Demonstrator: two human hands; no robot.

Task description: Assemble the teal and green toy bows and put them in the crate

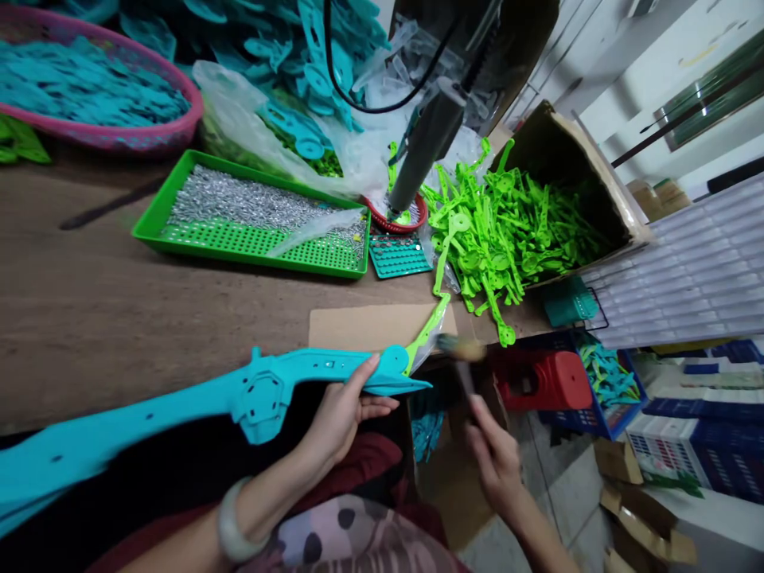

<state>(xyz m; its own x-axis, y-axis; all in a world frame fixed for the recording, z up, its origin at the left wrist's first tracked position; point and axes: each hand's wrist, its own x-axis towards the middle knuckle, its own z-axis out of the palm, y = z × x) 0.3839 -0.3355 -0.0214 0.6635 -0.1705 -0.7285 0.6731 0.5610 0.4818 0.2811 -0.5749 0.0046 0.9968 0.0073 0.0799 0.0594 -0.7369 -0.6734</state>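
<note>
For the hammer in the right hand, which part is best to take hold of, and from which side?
The hammer is probably best gripped at the near end of its slim dark handle, coming from the near side, as the right hand does. Its wider head, blurred here, lies crosswise at the far end, near the light-green part, so this grip should stay clear.

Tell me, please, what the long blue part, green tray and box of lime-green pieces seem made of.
Long blue part: probably matte plastic, uniformly coloured with moulded recesses. Green tray: likely plastic, slightly glossy, with regular perforations. Box: apparently cardboard, dull brown, rough-edged.
</note>
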